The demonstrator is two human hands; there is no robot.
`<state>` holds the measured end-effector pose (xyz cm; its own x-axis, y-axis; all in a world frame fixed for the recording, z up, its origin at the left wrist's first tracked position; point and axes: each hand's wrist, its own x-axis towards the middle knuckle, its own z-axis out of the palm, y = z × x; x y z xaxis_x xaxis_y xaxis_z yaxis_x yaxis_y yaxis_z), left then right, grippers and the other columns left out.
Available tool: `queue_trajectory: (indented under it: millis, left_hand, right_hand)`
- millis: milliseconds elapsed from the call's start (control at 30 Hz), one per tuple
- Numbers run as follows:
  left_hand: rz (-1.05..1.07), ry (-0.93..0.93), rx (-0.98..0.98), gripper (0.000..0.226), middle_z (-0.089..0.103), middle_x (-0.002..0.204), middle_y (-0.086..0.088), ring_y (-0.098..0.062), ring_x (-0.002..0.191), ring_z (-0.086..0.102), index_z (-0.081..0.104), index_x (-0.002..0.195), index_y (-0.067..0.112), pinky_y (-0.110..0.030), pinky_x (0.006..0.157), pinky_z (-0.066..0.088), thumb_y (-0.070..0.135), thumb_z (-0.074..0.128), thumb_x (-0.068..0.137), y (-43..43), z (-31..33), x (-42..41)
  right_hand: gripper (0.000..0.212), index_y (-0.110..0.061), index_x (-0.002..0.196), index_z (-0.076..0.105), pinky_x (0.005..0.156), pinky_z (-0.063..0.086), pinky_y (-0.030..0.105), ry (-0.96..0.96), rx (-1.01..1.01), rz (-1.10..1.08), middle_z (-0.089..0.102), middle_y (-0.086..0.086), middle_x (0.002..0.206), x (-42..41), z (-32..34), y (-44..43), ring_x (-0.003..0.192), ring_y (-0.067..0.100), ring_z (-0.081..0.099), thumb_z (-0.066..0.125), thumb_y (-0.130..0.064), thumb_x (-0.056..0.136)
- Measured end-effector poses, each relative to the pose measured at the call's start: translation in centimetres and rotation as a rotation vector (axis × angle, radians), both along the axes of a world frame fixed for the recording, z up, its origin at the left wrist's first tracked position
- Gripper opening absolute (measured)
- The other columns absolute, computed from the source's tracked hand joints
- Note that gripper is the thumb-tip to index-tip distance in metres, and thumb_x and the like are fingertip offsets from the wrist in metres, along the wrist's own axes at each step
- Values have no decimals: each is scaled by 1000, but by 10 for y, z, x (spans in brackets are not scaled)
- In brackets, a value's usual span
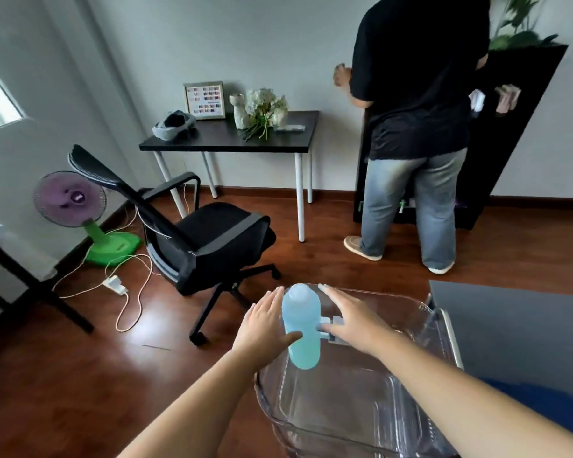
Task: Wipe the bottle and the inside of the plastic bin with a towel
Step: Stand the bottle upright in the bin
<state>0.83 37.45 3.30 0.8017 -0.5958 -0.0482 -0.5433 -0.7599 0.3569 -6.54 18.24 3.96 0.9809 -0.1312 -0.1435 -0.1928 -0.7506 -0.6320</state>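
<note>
A light blue bottle (301, 325) stands upright inside a clear plastic bin (382, 294), near the bin's far left corner. My left hand (265, 328) is at the bottle's left side with fingers straight and spread, its thumb lying across the bottle's front. On the bottle's right side, my right hand (351, 320) reaches over the bin with fingers stretched out and its thumb touching the bottle. Neither hand is closed around the bottle. No towel is in my hands.
A dark tabletop (510, 312) lies right of the bin, with something blue (530, 395) on it. A black office chair (209, 233) stands just ahead, with a fan (76, 206) and cables on the floor. A person (417, 127) stands at a black shelf by a black desk (232, 140).
</note>
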Motion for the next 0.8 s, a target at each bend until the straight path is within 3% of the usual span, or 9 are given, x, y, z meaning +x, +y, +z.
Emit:
queue_trajectory:
  millis: [100,233,333,433,500,600,733,800]
  left_hand:
    - [-41,85,-161,90,31,154,0,-16,143,24,22,149,24,-35,115,23,39,73,76,0,-6,18]
    - [-22,196,-285,83,49,142,2,-15,132,41,42,141,23,-30,108,33,31,82,68,2,-14,35]
    - [4,282,-333,85,54,135,5,-7,115,53,48,138,22,-17,96,37,27,86,62,3,-17,40]
    - [24,318,-370,82,63,114,12,0,100,56,56,131,23,3,78,32,24,89,55,2,-16,43]
    - [27,329,-392,79,62,102,19,6,92,55,59,126,26,7,71,31,21,90,53,1,-14,41]
    - [-3,335,-396,75,63,103,19,5,95,56,61,123,28,7,70,32,22,89,54,-6,-10,34]
    - [-86,371,-374,73,66,112,14,-2,103,59,61,123,26,-8,85,38,28,88,56,-29,1,22]
    - [-127,387,-363,73,67,115,12,-2,103,59,61,124,23,-6,90,37,29,88,57,-47,7,14]
  right_hand:
    - [89,-31,147,29,111,29,30,7,62,-74,35,-8,154,13,-9,7,140,15,34,79,-36,73]
    - [86,-29,143,38,106,39,33,16,119,-153,47,-5,146,23,-23,14,132,16,45,82,-27,69]
    - [85,-27,139,46,95,46,25,-7,164,-201,55,-10,133,27,-28,17,122,11,52,85,-23,64]
    - [78,-32,126,57,76,45,12,-20,206,-234,61,-21,106,29,-27,16,102,4,61,88,-19,56]
    - [75,-33,121,60,74,47,13,-22,229,-252,62,-23,98,26,-26,15,93,1,62,89,-18,53]
    - [73,-28,120,62,81,53,24,-33,258,-272,67,-13,104,16,-23,9,97,8,64,89,-16,53]
    - [71,-25,119,63,81,54,25,-15,295,-317,69,-8,106,-10,-11,-13,97,10,66,90,-16,54]
    - [71,-25,119,63,86,55,31,-2,315,-346,70,-7,108,-24,-4,-27,100,12,66,90,-17,54]
